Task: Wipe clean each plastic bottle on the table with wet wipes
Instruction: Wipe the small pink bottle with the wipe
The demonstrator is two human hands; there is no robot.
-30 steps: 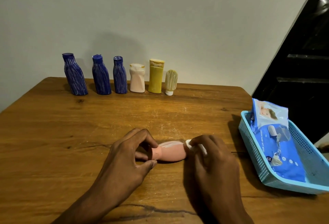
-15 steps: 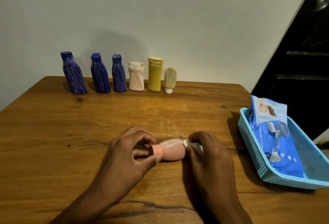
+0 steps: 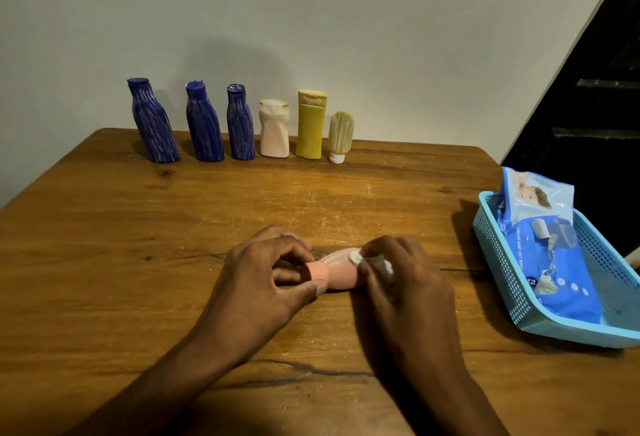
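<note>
**Pink bottle mid-wipe**

Our left hand (image 3: 263, 283) has shifted its pinch onto the cap of the pink bottle (image 3: 341, 271), lying on the counter (image 3: 104, 245); right hand (image 3: 398, 280) presses a clutched wipe (image 3: 356, 257) on its body. First bottle underway. Six more wait: three blue (image 3: 204, 124), one white (image 3: 274, 129), one yellow (image 3: 310, 126), one cream (image 3: 341, 134). One wipes pack (image 3: 557, 255), one basket (image 3: 498, 262).

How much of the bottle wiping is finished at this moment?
Done: nothing looks clean yet. In hand: the left hand holds the pink bottle lying on the table, and the right hand rubs it with a wet wipe. Left: six standing bottles at the back, which show white streaks.
</note>
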